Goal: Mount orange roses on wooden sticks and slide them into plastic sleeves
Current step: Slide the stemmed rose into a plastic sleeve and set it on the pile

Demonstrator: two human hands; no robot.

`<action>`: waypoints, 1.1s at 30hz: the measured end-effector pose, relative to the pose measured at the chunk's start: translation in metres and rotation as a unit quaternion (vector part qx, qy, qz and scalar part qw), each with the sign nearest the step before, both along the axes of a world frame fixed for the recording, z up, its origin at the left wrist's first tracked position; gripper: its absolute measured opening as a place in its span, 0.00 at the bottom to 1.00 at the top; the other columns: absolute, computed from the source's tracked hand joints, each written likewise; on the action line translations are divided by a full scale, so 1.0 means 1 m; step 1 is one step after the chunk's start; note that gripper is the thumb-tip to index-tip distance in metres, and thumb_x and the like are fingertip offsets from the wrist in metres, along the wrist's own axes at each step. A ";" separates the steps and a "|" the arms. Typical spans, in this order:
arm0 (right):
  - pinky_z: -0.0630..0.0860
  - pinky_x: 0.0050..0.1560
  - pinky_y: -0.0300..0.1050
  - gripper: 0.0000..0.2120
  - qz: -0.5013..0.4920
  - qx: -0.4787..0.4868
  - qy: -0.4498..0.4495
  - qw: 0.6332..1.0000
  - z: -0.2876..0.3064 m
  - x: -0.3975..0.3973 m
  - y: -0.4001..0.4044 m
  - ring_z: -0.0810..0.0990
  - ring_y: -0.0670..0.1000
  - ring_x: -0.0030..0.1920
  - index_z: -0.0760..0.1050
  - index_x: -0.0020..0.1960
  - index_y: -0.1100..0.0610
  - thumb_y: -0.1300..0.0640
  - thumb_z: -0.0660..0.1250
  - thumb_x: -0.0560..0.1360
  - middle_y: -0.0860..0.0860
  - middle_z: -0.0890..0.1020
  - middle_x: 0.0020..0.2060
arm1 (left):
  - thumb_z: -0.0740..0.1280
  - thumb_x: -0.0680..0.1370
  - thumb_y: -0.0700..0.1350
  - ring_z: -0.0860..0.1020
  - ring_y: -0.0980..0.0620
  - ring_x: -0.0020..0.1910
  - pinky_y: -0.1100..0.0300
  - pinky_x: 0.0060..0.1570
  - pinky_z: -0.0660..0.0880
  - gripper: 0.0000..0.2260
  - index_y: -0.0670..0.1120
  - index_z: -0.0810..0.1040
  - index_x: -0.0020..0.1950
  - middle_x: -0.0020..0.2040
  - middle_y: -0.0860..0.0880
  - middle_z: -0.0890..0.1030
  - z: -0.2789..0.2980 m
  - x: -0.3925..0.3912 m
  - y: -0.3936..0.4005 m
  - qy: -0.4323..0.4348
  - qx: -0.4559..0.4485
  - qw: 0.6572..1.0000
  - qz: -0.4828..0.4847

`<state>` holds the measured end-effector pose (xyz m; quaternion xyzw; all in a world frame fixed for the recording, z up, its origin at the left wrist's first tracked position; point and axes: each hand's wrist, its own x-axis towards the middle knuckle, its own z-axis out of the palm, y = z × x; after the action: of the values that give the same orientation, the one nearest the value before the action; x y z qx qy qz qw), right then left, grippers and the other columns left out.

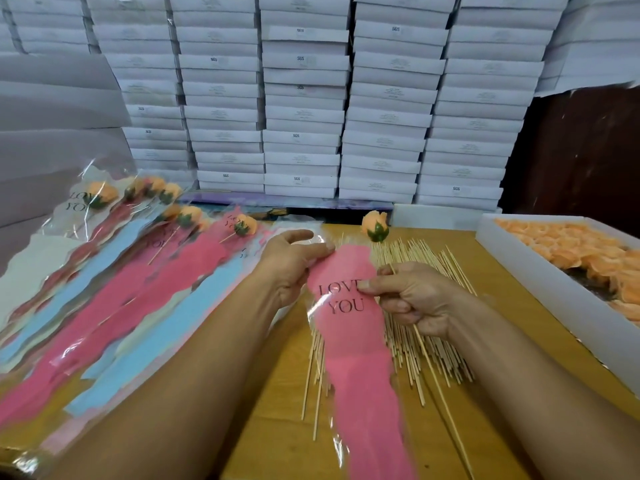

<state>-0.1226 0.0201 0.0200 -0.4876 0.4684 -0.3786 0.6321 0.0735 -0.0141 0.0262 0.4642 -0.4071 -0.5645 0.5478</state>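
A pink plastic sleeve (pixel 349 341) printed "LOVE YOU" lies lengthwise over a pile of wooden sticks (pixel 426 344) on the table. My left hand (pixel 294 265) holds the sleeve's clear upper end between thumb and fingers. My right hand (pixel 412 299) grips one long stick (pixel 446 407), and its thumb presses on the sleeve's right edge by the lettering. That stick seems to run up to an orange rose (pixel 375 227) with a green base, which is outside the sleeve, just beyond its top.
Several sleeved roses (pixel 145 258) in pink, blue and cream sleeves lie fanned out at the left. A white box of loose orange roses (pixel 571 261) stands at the right on the wooden table (pixel 284 420). Stacked white boxes (pixel 304 98) wall off the back.
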 end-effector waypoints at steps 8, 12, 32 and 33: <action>0.59 0.14 0.34 0.14 -0.060 -0.035 0.012 0.997 -0.002 -0.005 -0.005 0.66 0.42 0.19 0.75 0.44 0.62 0.57 0.76 0.65 0.53 0.84 0.34 | 0.75 0.69 0.31 0.85 0.42 0.41 0.53 0.43 0.82 0.23 0.43 0.76 0.62 0.41 0.38 0.85 -0.017 0.007 0.005 -0.011 -0.080 0.996 -0.050; 0.57 0.14 0.35 0.16 -0.099 -0.030 0.017 0.995 -0.001 -0.008 -0.007 0.64 0.43 0.19 0.67 0.47 0.57 0.66 0.75 0.73 0.56 0.85 0.34 | 0.73 0.74 0.33 0.83 0.46 0.39 0.53 0.45 0.81 0.14 0.46 0.79 0.56 0.40 0.38 0.81 -0.020 0.007 0.009 -0.108 -0.133 0.983 -0.068; 0.57 0.14 0.34 0.18 -0.101 -0.035 0.051 0.993 -0.001 -0.007 -0.005 0.67 0.43 0.19 0.67 0.47 0.58 0.67 0.76 0.71 0.55 0.84 0.31 | 0.66 0.81 0.40 0.77 0.29 0.39 0.46 0.41 0.73 0.06 0.50 0.77 0.47 0.41 0.29 0.80 -0.022 0.012 0.014 -0.229 -0.200 0.946 -0.116; 0.57 0.14 0.34 0.17 -0.100 -0.034 0.051 0.993 -0.001 -0.007 -0.005 0.67 0.43 0.19 0.67 0.48 0.58 0.67 0.76 0.71 0.55 0.84 0.31 | 0.66 0.81 0.40 0.78 0.29 0.42 0.45 0.43 0.74 0.06 0.49 0.77 0.47 0.43 0.30 0.80 -0.022 0.011 0.014 -0.234 -0.207 0.943 -0.117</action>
<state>-0.1293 0.0150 0.0194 -0.4783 0.5335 -0.4302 0.5491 0.0848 0.0003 0.0042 0.4089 -0.6830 -0.4032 0.4513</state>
